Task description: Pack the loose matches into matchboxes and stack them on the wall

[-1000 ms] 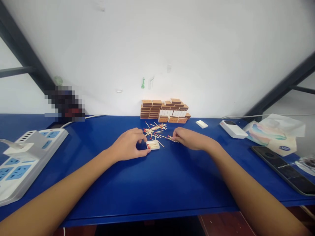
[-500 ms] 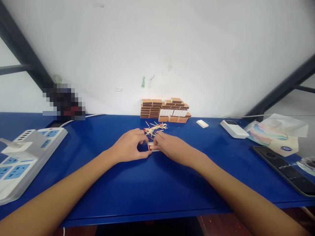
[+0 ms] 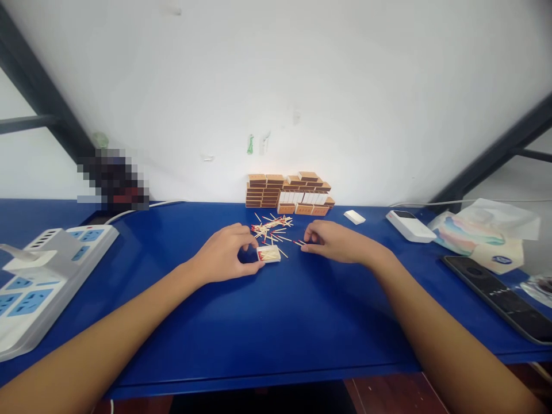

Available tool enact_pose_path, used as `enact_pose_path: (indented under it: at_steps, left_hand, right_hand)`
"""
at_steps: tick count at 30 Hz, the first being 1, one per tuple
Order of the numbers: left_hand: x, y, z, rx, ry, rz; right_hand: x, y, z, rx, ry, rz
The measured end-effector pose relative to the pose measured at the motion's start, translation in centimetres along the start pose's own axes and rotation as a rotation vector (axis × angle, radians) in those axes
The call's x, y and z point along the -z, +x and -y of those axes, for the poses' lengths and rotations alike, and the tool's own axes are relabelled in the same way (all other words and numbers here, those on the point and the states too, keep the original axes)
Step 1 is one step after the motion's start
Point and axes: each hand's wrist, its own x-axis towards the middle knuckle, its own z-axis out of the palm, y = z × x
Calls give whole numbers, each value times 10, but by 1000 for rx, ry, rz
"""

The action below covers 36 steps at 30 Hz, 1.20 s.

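Note:
My left hand point(image 3: 228, 253) grips the left end of a small white matchbox tray point(image 3: 273, 257), thumb on the near side and fingers on the far side. Red-headed matches point(image 3: 265, 253) lie inside the tray. To the right, my right hand point(image 3: 330, 241) is closed in a pinch, thumb against forefinger, on a couple of matches point(image 3: 298, 243) whose red heads point left. Just beyond the tray, a loose pile of matches point(image 3: 273, 226) is scattered on the blue table point(image 3: 259, 322), some strewn towards my right hand.
Stacked matchboxes point(image 3: 264, 192) stand against the wall, with white trays point(image 3: 304, 197) among them. A separate white tray point(image 3: 354, 217) lies to their right. Further right are a white device point(image 3: 409, 226), a tissue pack point(image 3: 485, 230) and a phone point(image 3: 495, 296). A power strip point(image 3: 56, 276) lies left.
My right hand has moved from the tray out to the right and now pinches matches there. The tray and its matches are more exposed. My left hand has stayed in place.

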Motion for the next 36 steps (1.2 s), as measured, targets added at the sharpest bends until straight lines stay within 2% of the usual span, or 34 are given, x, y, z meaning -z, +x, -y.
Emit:
enact_pose_path:
  at_steps: [5, 11, 16, 20, 23, 27, 31, 36]
  left_hand:
    - [0, -1, -3, 0, 0, -14]
    - [-2, -1, -6, -9, -22, -10]
    - [-5, -1, -4, -12, -21, -13]
    - [-7, -1, -4, -13, -16, -3]
    - [-4, -1, -3, -22, -16, -2]
    - [6, 1, 5, -6, 4, -21]
    - [13, 1, 10, 18, 7, -36]
    - [10, 0, 2, -5, -52, -26]
  right_hand:
    - [-10, 4, 6, -23, 4, 21]
    - [-11, 2, 22, 36, -10, 6]
    - [-15, -5, 53, 147, 52, -102]
    - [-23, -8, 74, 238, -20, -93]
    - [-23, -5, 68, 235, -20, -138]
    - [-21, -2, 52, 116, 9, -271]
    - [-27, -1, 51, 80, 14, -186]
    - [-28, -1, 55, 33, -46, -66]
